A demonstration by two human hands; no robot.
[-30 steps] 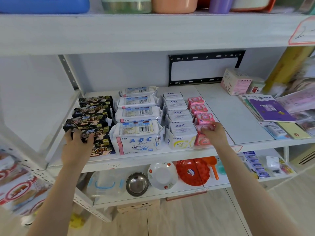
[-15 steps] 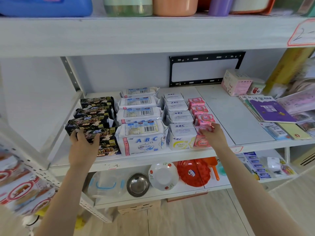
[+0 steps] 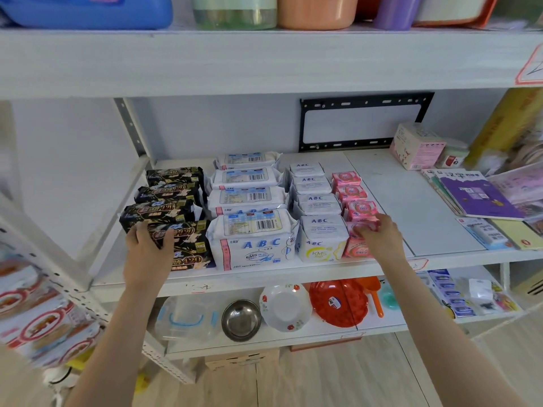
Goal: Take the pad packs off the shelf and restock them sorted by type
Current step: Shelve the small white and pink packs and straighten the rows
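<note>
Pad packs stand in four front-to-back rows on the white middle shelf (image 3: 382, 198). From left: black packs (image 3: 188, 245), large white ABC packs (image 3: 252, 242), smaller white ABC packs (image 3: 320, 239), and small pink packs (image 3: 357, 245). My left hand (image 3: 147, 245) grips the left end of the front black pack, fingers curled over its top. My right hand (image 3: 379, 239) rests on the right side of the front pink pack, fingers on its top.
A pink box (image 3: 415, 146) and purple books (image 3: 476, 195) lie at the shelf's right. Bowls, a steel bowl (image 3: 241, 320) and a red basket (image 3: 338, 302) fill the shelf below. Tubs stand on the top shelf. A perforated metal upright (image 3: 129, 127) rises at left.
Both hands have stayed on the front black and front pink packs. The front packs sit slightly squarer in their rows; the view has shifted a little.
</note>
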